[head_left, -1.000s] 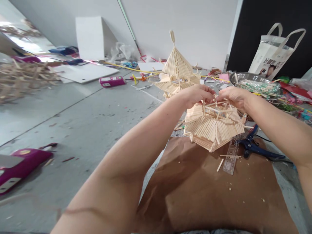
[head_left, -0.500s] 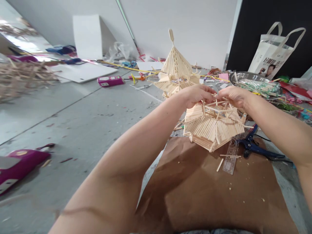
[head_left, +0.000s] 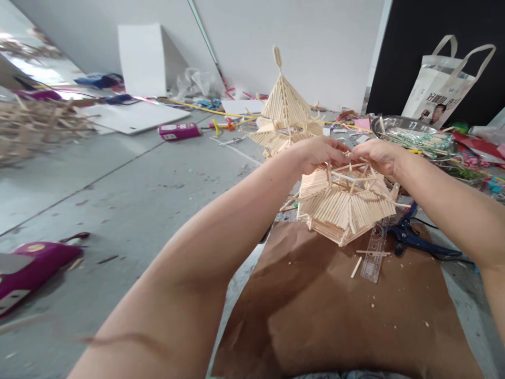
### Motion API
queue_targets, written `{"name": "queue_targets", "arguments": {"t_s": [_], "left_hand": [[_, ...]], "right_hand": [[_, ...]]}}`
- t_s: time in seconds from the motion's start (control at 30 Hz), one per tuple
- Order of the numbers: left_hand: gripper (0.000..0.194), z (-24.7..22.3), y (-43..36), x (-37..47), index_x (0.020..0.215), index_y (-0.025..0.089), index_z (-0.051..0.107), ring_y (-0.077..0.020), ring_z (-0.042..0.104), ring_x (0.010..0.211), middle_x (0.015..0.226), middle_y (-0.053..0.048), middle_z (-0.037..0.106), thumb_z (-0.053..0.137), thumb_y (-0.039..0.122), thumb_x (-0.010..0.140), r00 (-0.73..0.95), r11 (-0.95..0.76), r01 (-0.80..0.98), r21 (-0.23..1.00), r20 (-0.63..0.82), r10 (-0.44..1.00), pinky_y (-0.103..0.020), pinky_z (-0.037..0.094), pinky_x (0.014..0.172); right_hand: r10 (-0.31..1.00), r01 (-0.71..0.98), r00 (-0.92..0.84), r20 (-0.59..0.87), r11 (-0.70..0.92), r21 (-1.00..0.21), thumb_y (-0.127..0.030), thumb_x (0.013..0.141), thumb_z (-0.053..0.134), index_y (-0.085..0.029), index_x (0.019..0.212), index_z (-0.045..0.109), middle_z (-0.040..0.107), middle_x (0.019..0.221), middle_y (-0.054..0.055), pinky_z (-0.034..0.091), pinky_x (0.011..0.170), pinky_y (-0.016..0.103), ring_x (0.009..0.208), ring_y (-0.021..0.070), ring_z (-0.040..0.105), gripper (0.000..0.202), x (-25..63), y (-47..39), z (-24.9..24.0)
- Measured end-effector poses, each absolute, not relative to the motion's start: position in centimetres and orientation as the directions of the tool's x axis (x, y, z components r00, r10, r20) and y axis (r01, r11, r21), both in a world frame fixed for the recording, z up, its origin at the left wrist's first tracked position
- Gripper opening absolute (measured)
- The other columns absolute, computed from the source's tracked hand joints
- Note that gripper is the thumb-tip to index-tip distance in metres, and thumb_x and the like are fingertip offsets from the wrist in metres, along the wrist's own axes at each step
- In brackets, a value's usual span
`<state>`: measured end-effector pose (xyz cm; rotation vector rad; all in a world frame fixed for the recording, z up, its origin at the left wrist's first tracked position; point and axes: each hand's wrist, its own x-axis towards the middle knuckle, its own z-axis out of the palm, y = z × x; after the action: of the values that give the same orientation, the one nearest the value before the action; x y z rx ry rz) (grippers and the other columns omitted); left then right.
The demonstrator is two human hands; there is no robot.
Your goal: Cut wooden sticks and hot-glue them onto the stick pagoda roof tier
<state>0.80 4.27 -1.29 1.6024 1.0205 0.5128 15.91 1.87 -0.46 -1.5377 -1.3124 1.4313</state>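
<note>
A many-sided model roof built of thin wooden sticks (head_left: 335, 210) stands in front of me, with an open stick frame on its top. Both hands meet at the far side of that frame. My left hand (head_left: 325, 153) has its fingers bent and pinched together there. Close against it, my right hand (head_left: 376, 155) is closed too, fingertips by the same spot. Whatever small piece lies between the fingers is hidden. Behind the hands rises a second stick model, a pointed tower (head_left: 284, 102) with a tiered roof.
Brown paper (head_left: 335, 316) covers the floor in front, bearing a clear ruler (head_left: 374, 258) and loose sticks. A blue glue gun (head_left: 418, 239) lies right. A metal bowl of sticks (head_left: 418, 137) and a white bag (head_left: 442, 89) stand behind. Purple tools (head_left: 179, 131) lie left.
My left forearm has shifted very slightly outward to the left. Both hands stay at the top of the stick model, and the other things look unmoved.
</note>
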Motion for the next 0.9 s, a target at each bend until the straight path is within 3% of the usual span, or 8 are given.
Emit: {"name": "queue_targets", "arguments": {"t_s": [0.17, 0.43, 0.9], "left_hand": [[0.037, -1.46, 4.27, 0.9, 0.108, 0.017, 0.059, -0.0163, 0.063, 0.081, 0.084, -0.005, 0.067, 0.057, 0.016, 0.071, 0.544, -0.137, 0.442, 0.886, -0.144, 0.827, -0.03, 0.041, 0.069], [0.039, -1.3, 4.22, 0.76, 0.112, 0.014, 0.054, -0.0147, 0.063, 0.079, 0.092, -0.008, 0.067, 0.054, 0.015, 0.073, 0.59, -0.198, 0.45, 0.871, -0.123, 0.798, -0.026, 0.04, 0.062], [0.042, -1.13, 4.13, 0.72, 0.112, 0.016, 0.058, -0.0162, 0.063, 0.078, 0.087, -0.007, 0.068, 0.056, 0.015, 0.07, 0.567, -0.168, 0.464, 0.87, -0.146, 0.81, -0.029, 0.043, 0.065]], "right_hand": [[0.941, 0.232, -0.101, -0.322, -0.293, -0.928, -0.004, 0.065, 0.057, -0.016, 0.048, 0.053, 0.058, 0.052, 0.001, 0.044, 0.056, 0.025, 0.055, 0.0117, 0.055, 0.021, 15.85, 1.81, -0.45], [0.943, 0.264, -0.118, -0.311, -0.272, -0.925, -0.005, 0.065, 0.057, -0.016, 0.047, 0.054, 0.057, 0.051, 0.001, 0.043, 0.056, 0.025, 0.055, 0.0113, 0.054, 0.021, 15.91, 1.76, -0.41], [0.948, 0.266, -0.115, -0.295, -0.257, -0.929, -0.006, 0.066, 0.061, -0.016, 0.045, 0.051, 0.056, 0.053, 0.001, 0.043, 0.059, 0.028, 0.054, 0.0118, 0.054, 0.025, 15.97, 1.89, -0.6]]}}
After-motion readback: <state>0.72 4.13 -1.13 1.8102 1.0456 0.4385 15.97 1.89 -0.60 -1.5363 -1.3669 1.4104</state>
